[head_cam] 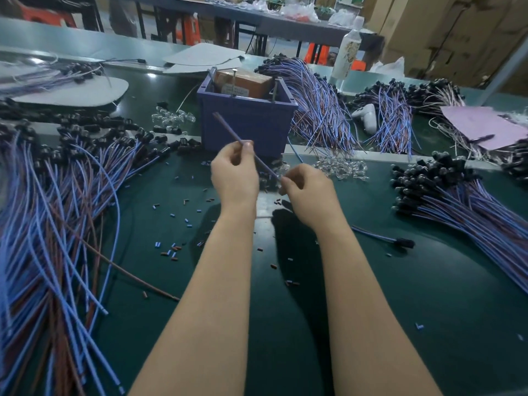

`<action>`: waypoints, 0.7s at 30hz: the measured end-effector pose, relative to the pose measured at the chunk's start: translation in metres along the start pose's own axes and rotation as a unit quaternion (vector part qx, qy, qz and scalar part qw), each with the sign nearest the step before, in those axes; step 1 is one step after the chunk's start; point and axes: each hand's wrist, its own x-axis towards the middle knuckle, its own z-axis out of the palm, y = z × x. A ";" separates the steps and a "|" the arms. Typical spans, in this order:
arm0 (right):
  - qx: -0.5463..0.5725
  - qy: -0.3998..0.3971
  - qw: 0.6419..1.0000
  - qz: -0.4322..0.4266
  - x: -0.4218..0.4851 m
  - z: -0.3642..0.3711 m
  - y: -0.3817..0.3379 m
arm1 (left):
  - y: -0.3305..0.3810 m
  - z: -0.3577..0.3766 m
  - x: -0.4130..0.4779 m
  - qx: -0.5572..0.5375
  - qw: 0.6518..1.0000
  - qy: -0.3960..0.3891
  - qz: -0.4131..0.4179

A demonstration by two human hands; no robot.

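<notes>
Both hands work one thin wire (265, 166) held in the air over the middle of the tabletop (371, 281), just in front of the blue box (257, 130). The left hand (234, 170) pinches it partway along between thumb and fingers; the right hand (307, 192) is curled round its near end.

The likeliest slip is the wire sliding out of the right-hand pinch, since the grip is on very little of it. The free far end, which points up toward the box, could also catch on the box wall if it swings. A dropped wire would be hard to find again among the cut bits (171, 250) (small and scattered everywhere).

Room is tight sideways. A wire heap (57, 210) fills the left edge and a bundle (457, 201) the right. The near edge offers open green surface under the forearms.
</notes>
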 end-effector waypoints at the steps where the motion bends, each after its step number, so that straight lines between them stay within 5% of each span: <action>1: -0.002 -0.002 1.000 0.001 -0.001 0.002 0.001 | 0.000 -0.002 0.002 -0.031 0.999 0.014 -0.013; 8: 0.069 0.062 0.996 0.009 -0.002 0.013 -0.005 | -0.010 0.007 -0.009 0.044 0.987 -0.147 -0.037; 14: 0.100 0.148 0.983 0.052 -0.001 0.013 0.000 | -0.015 0.005 -0.007 0.057 0.994 -0.087 -0.012; 21: 0.033 0.121 0.992 -0.018 -0.004 0.023 -0.005 | -0.020 0.001 0.002 0.077 0.995 -0.055 0.018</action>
